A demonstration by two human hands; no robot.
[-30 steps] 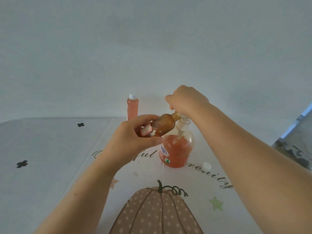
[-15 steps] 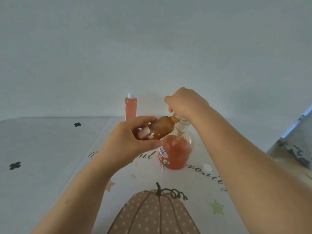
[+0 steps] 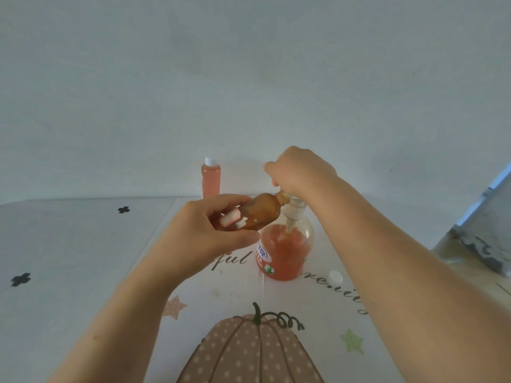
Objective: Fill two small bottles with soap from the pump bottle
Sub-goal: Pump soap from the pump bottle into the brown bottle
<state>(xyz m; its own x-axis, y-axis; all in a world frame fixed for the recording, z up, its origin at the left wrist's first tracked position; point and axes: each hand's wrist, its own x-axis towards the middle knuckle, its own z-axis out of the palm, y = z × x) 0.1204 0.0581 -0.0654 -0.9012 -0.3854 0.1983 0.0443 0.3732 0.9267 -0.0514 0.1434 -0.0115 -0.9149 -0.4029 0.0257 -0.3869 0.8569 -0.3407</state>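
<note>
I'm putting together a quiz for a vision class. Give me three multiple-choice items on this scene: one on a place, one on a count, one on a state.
1. Where does the loose white cap lie?
A. on the table, right of the pump bottle
B. screwed on the held bottle
C. inside the pump bottle

2. How many small bottles are in view?
A. one
B. two
C. four

3. How is the held bottle posed?
A. upright on the table
B. tilted, neck at the pump spout
C. flat on the table

Answers:
1 A: the cap rests on the table beside the pump bottle.
2 B: the capped bottle stands at the back and the other is in the left hand.
3 B: the left hand tips its neck to the spout, under the right hand.
</note>
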